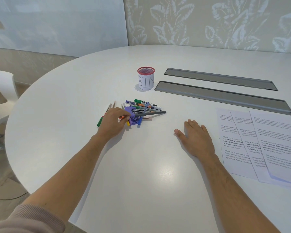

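A heap of pens and markers (142, 106) lies on the white table (141, 165), mixed with a purple stapler-like tool (132, 115). My left hand (113, 122) reaches into the heap and pinches the near end of a dark grey pen (151, 113), which sticks out to the right. A green-capped marker (102, 117) lies just left of that hand. My right hand (196, 138) rests flat on the table, fingers straight, holding nothing. A red mesh cup (146, 78) with a paper label reading BIN stands behind the heap.
Three printed sheets (262, 145) overlap at the right edge beside my right hand. Two grey cable troughs (223, 96) run across the table behind them. A white chair (4, 84) stands at the far left.
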Demonstrator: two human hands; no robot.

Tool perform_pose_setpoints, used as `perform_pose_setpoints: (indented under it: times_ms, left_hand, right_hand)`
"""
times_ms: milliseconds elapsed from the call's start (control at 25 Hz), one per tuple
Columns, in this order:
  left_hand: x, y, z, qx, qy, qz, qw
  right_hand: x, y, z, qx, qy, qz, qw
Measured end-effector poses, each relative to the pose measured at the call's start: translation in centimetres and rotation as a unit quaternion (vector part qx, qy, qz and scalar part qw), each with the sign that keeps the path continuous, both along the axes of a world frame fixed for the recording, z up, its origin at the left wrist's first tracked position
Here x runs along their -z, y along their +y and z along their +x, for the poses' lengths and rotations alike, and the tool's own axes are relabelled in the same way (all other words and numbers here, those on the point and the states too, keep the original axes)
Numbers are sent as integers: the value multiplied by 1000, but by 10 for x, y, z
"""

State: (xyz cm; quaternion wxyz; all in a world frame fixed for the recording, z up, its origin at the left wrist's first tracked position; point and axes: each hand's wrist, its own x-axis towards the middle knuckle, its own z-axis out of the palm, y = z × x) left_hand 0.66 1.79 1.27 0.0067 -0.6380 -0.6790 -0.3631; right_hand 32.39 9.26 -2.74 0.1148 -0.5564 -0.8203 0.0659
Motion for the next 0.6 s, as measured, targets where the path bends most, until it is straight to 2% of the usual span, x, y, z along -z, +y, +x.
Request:
perform_pose_setpoints:
  times_ms: [240, 600]
  left_hand:
    - [-6, 5, 5, -15, 4, 3, 1000]
    - [-7, 16, 21, -60, 98, -10, 993]
  right_hand:
    - [1, 1, 0, 0, 1, -1, 1000]
    - [2, 1, 0, 1, 6, -1, 1000]
